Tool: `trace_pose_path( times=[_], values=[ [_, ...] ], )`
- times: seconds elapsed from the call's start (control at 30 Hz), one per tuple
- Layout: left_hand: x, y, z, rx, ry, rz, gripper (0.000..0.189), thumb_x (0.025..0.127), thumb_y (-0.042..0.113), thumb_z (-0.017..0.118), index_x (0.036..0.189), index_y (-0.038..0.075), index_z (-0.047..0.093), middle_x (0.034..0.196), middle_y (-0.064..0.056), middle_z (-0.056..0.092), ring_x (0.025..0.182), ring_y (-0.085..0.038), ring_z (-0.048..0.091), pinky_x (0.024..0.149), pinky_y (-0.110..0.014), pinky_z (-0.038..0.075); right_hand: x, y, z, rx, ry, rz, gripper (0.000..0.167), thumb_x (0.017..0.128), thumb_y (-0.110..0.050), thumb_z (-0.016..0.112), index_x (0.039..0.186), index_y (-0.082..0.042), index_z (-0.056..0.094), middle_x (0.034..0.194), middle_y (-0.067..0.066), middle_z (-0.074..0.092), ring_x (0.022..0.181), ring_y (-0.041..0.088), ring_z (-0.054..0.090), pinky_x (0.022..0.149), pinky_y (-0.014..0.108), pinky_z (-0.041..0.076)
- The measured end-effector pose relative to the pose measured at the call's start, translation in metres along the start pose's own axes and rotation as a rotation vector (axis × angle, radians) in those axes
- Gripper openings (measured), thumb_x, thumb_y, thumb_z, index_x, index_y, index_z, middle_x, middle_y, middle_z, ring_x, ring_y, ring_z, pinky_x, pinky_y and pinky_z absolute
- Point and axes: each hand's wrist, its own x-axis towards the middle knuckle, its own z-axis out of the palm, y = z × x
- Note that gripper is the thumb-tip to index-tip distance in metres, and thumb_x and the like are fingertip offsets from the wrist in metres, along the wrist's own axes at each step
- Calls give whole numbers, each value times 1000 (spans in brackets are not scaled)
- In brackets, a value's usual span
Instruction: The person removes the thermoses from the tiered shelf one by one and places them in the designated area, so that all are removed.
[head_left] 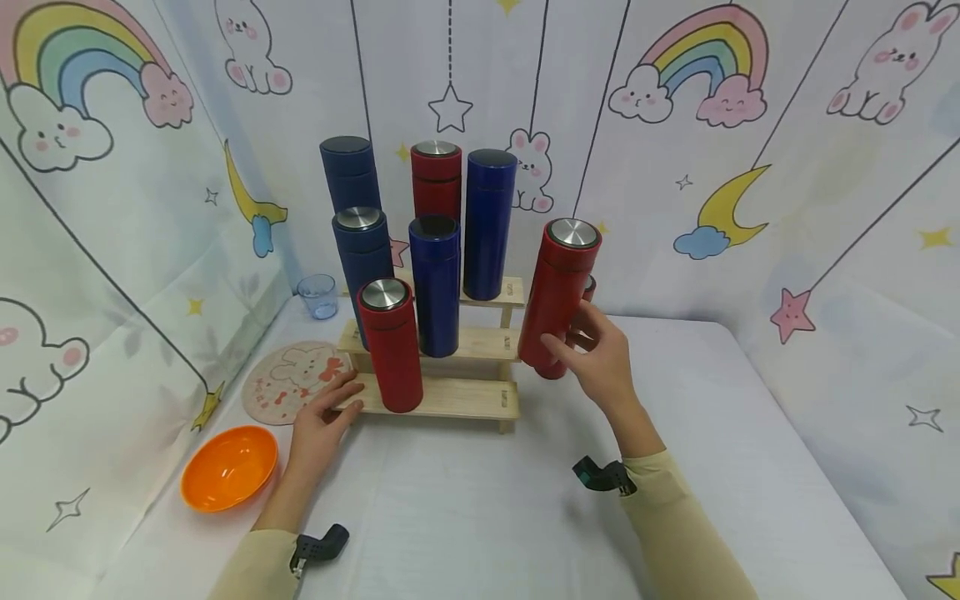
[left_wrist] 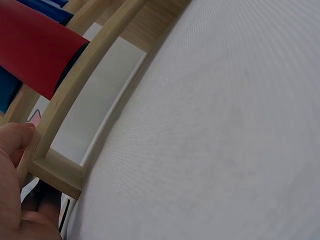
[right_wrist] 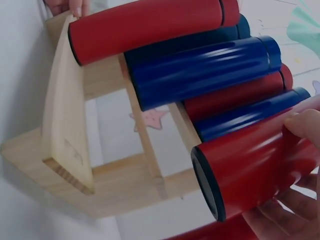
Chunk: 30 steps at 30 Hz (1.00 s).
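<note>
My right hand (head_left: 600, 358) grips a red thermos (head_left: 553, 292) with a silver lid, holding it slightly tilted at the right end of a stepped wooden stand (head_left: 457, 398). In the right wrist view the base of this thermos (right_wrist: 250, 165) hangs clear of the shelves. My left hand (head_left: 318, 429) grips the left end of the bottom shelf, its digits above and below the plank in the left wrist view. On that shelf stands another red thermos (head_left: 393, 350). Two blue thermoses, one glossy (head_left: 437, 287) and one dark (head_left: 363, 258), occupy the middle step.
The top step bears a dark blue thermos (head_left: 351, 175), a red one (head_left: 437, 179) and a glossy blue one (head_left: 489, 225). Another red thermos (head_left: 589, 287) is mostly hidden behind the held one. At left are a blue glass (head_left: 318, 297), a round mat (head_left: 277, 387) and an orange bowl (head_left: 228, 468).
</note>
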Motion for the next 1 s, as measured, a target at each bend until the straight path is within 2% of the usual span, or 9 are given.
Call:
trace_pose_path(
  times=[0.2,0.37,0.53,0.8,1.0],
  values=[
    [3,0,-1,7,-3,14,31,108,17,71,137,7,75,158,-4,58,143,-19,52,92,-10,50,7,1,-8,-12,28,-9,60,93,-6,85,149,-10,63,138,7,71,122,25,69,100,45,60],
    [5,1,-3,-13,1,28,31,106,13,73,136,5,75,157,-6,59,146,-24,51,92,-10,50,9,-2,-15,-43,46,-3,60,94,-8,85,150,-11,62,139,4,70,124,23,68,101,42,59],
    [5,0,-2,-22,-3,21,32,106,10,73,137,2,74,158,-9,58,147,-29,50,91,-9,49,9,-3,-23,-63,58,-5,62,93,-7,85,150,-11,62,140,3,70,124,24,68,101,46,59],
    [1,0,-2,-1,-2,-3,31,107,14,72,137,6,75,158,-4,59,146,-19,50,93,-11,50,10,-4,-33,-50,97,-8,61,93,-10,86,150,-13,64,138,0,71,122,22,68,98,28,58],
    [2,-2,-1,0,-6,-10,31,107,14,72,137,6,75,158,-2,58,146,-17,50,94,-11,50,11,-1,-44,-44,130,-4,59,94,-12,85,149,-13,64,135,0,72,120,21,68,97,27,58]
  ],
)
